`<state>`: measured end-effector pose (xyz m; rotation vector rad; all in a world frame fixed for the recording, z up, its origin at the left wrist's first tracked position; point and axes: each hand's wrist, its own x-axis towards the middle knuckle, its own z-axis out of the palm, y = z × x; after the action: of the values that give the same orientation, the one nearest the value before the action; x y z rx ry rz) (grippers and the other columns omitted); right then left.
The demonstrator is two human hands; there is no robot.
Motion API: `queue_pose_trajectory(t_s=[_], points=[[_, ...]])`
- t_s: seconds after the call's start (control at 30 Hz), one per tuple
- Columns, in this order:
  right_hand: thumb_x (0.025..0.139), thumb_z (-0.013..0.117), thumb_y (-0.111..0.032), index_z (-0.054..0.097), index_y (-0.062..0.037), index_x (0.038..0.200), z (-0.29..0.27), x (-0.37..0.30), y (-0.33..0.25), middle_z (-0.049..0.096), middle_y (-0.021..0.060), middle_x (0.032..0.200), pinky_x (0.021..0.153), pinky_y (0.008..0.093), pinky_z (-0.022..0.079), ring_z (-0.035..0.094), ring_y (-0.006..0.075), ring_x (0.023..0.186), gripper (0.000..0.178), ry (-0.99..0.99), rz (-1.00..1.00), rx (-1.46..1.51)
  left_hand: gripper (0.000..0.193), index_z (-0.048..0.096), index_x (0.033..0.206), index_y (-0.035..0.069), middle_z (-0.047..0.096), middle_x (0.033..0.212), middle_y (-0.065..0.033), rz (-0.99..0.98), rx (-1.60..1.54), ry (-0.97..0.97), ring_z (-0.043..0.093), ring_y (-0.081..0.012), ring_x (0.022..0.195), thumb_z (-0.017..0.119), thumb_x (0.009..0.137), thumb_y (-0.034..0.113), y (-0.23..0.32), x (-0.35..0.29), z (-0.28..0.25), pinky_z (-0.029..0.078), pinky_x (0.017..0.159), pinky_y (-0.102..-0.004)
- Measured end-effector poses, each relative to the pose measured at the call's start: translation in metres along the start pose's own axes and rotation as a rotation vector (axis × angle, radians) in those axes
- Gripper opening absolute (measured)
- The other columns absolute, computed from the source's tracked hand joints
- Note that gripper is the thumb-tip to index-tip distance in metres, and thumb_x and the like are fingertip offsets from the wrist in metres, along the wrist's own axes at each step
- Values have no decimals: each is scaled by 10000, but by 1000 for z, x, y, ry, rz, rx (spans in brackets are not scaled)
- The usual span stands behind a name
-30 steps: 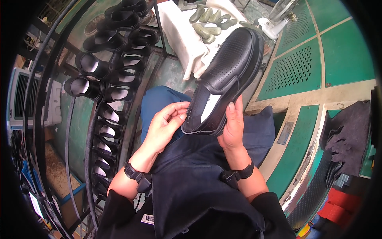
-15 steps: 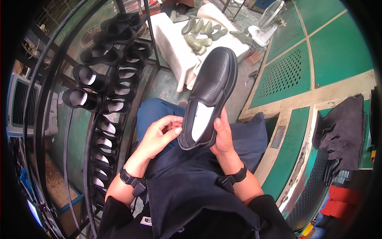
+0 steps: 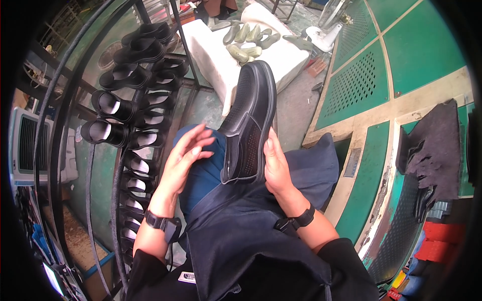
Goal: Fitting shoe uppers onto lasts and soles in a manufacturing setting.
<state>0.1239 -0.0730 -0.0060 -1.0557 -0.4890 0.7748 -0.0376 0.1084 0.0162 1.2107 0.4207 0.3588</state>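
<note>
A black slip-on shoe [image 3: 249, 118] with small punched holes stands toe-up in front of my lap, tilted so its right side and sole edge show. Around its heel end, my right hand [image 3: 277, 163] grips the shoe at the sole edge; part of those fingers is hidden behind it. Off to the shoe's left, my left hand [image 3: 186, 155] is empty, its fingers apart and slightly blurred. A gap separates it from the shoe. Both wrists wear dark straps.
At left, a black metal rack [image 3: 118, 210] carries rows of black shoes. Ahead, olive shoe lasts [image 3: 244, 50] lie on a white-covered table [image 3: 211, 60]. Green machine panels [image 3: 366, 185] run along the right, with a dark cloth [image 3: 434, 145] draped there. A fan [image 3: 329, 30] stands beyond.
The shoe has turned so its side faces me, hiding the white insole, and has shifted slightly left. My left hand has let go of its opening and moved left, fingers spreading.
</note>
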Motion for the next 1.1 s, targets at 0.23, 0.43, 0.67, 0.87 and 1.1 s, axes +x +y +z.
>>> queue_pose_trajectory(t_s=[0.23,0.43,0.67,0.87,1.1], points=[[1099,461,-263,175,14,1601,7,-3,-7,294,127,1630,1216,334,237,303,196,1483,641,1,20,-63,690,360,1556,40,498,1478,-97,-101,-64,-52,561,-195,1251,620,971,297,-16,24,25,475,1030,-368],[1065,544,-223,183,11,1601,-4,-5,-19,316,124,1620,1208,337,255,327,196,1470,687,-45,95,-9,713,316,1580,49,467,1534,-106,-31,-420,-150,525,-185,1317,519,1005,420,-25,32,29,401,1072,-327],[1002,618,-448,329,0,1536,-38,-17,-6,498,114,1487,1104,344,442,521,199,1334,754,-305,443,450,667,362,1549,67,416,1577,-107,-10,-553,-82,373,-265,1461,491,1026,460,-42,41,30,278,1218,-436],[1065,355,-546,340,-65,1557,-12,-24,-2,445,269,1508,1047,651,458,440,554,1350,688,-545,667,1039,837,363,1546,86,448,1529,-214,20,-760,-344,442,-370,1413,479,932,642,-11,42,65,374,1159,-555],[1052,338,-587,353,-117,1565,-21,-19,4,427,245,1532,1049,674,439,428,583,1343,695,-518,668,1070,924,416,1491,20,549,1417,-241,-54,-771,-91,597,-379,1231,420,903,733,-21,50,68,486,1058,-493]])
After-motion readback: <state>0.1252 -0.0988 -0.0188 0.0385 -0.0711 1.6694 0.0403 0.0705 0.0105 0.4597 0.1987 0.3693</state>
